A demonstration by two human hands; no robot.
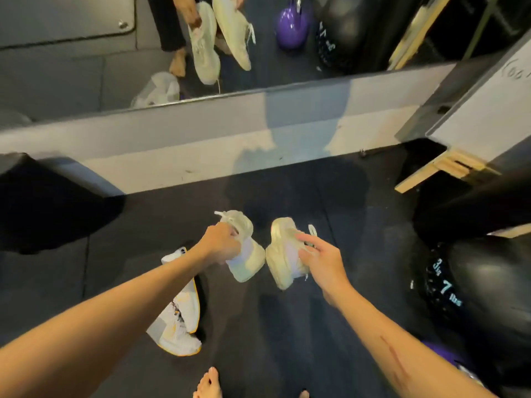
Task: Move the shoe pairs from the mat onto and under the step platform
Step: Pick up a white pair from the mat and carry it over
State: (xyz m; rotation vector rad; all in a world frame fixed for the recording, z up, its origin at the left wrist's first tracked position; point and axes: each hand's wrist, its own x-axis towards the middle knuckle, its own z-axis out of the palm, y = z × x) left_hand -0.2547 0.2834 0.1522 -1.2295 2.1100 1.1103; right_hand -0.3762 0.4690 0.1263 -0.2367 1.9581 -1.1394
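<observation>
White-and-yellow sneakers [179,317], a pair, lie side by side on the dark floor mat [57,282], under the left forearm. Look stiffer and more structured; best taken at the collar or heel.

Left hand [221,244] is curled around the opening of one pale cream sneaker [245,248], which hangs in the air above the mat. Right hand [321,259] grips the collar of the other cream sneaker [283,254], forefinger extended; loose laces trail. The two shoes hang just beside each other, heels nearly touching.

Judged light, with soft knit uppers and nothing fragile. The collar hold suits them. Dangling laces could snag.

The step platform cannot be identified with certainty.
</observation>
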